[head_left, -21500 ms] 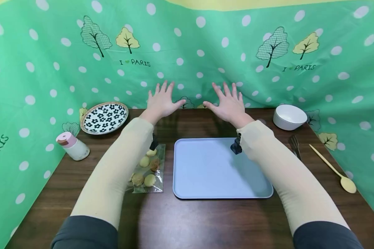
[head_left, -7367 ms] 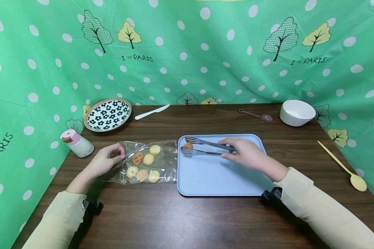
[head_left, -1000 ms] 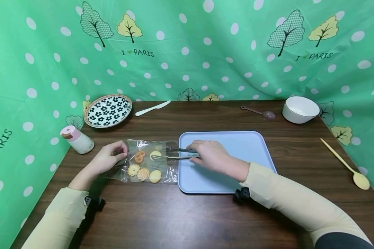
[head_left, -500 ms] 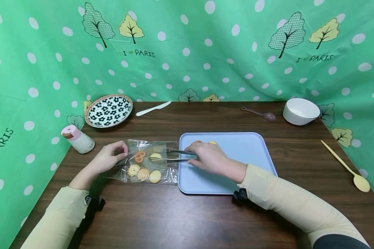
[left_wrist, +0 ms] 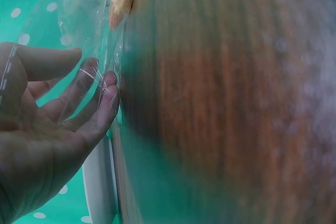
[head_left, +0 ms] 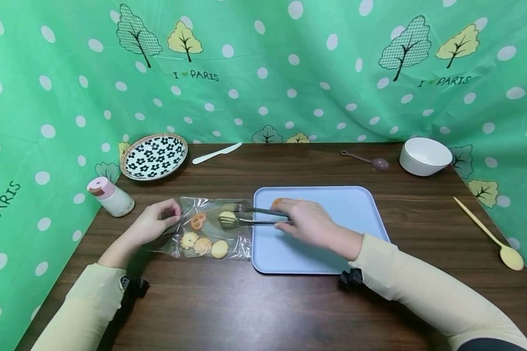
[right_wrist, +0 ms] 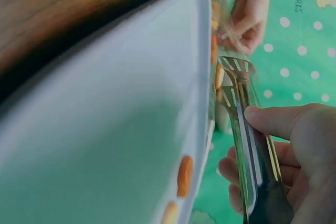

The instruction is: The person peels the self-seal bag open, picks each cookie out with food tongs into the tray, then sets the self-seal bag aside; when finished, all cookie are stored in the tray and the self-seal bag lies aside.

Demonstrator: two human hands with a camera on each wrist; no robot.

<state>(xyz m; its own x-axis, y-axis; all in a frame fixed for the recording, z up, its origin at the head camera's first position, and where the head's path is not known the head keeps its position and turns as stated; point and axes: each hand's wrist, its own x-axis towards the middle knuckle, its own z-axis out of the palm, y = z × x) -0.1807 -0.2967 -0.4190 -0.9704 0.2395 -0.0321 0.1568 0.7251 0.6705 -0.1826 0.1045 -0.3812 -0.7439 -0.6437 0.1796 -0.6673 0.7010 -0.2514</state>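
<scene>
At the left end of a clear plastic bag (head_left: 241, 248), the left hand (head_left: 158, 222) holds the film between curled fingers and thumb; in the left wrist view film covers the fingers (left_wrist: 105, 98). Metal tongs (head_left: 263, 211) are gripped by the right hand (head_left: 309, 222), thumb on one side and fingers on the other. They reach into the bag from the right, their tips at a round yellow cookie (head_left: 226, 214). A pretzel cookie (head_left: 198, 222) and several others lie inside. On the blue tray (head_left: 316, 258), an orange cookie (right_wrist: 185, 176) and a pale cookie (right_wrist: 169, 213) sit, mostly hidden by the right hand in the head view.
Behind stand a flower-patterned plate (head_left: 153, 157), a white knife (head_left: 216, 153), a brown spoon (head_left: 369, 161) and a white bowl (head_left: 426, 158). A pink-lidded jar (head_left: 111, 196) is at left, a wooden spoon (head_left: 489, 234) at right. A green dotted cloth (head_left: 263, 73) surrounds the table.
The right hand and tongs have drawn slightly right over the last half second, and the yellow cookie at their tips has shifted right too. The left hand has stayed put.
</scene>
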